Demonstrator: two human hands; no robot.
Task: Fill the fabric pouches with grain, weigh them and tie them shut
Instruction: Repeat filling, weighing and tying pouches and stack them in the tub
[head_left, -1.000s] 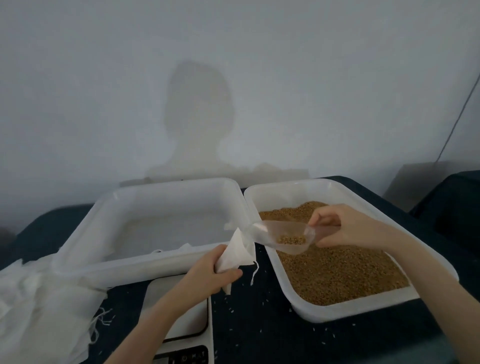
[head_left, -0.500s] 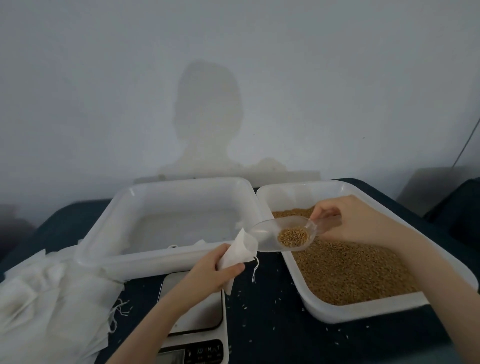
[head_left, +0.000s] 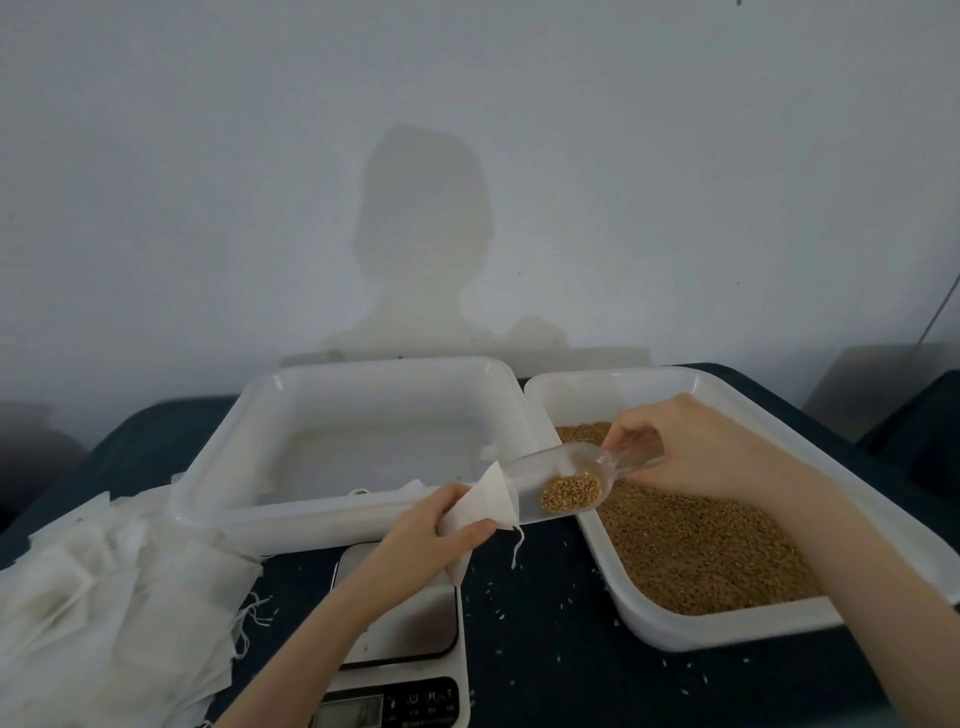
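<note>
- Since the earlier frame, the clear plastic scoop (head_left: 569, 480) has closed in on the pouch: its front lip now meets the pouch's open mouth, where a small gap showed half a second ago.
- Left hand (head_left: 436, 530) grips a white fabric pouch (head_left: 485, 501), fingers and thumb curled round its body, mouth turned toward the scoop; a loose drawstring (head_left: 518, 548) hangs from it.
- Right hand (head_left: 691, 449) pinches the scoop's handle, fingers curled round it; a small heap of brown grain (head_left: 570, 492) sits in the scoop's bowl.
- Pouch and scoop are held in the air above the gap between the two trays, over the dark counter (head_left: 545, 649).
- On the right, a white plastic tray (head_left: 727, 631) holds a bed of grain; on the left, a second white tray (head_left: 332, 514) stands just beside it.
- A digital kitchen scale (head_left: 410, 639) sits on the counter below the left forearm, its display too blurred to read.
- A pile of flat white pouches (head_left: 104, 597) lies at the left edge.
- Stray grains (head_left: 519, 608) dot the counter.
</note>
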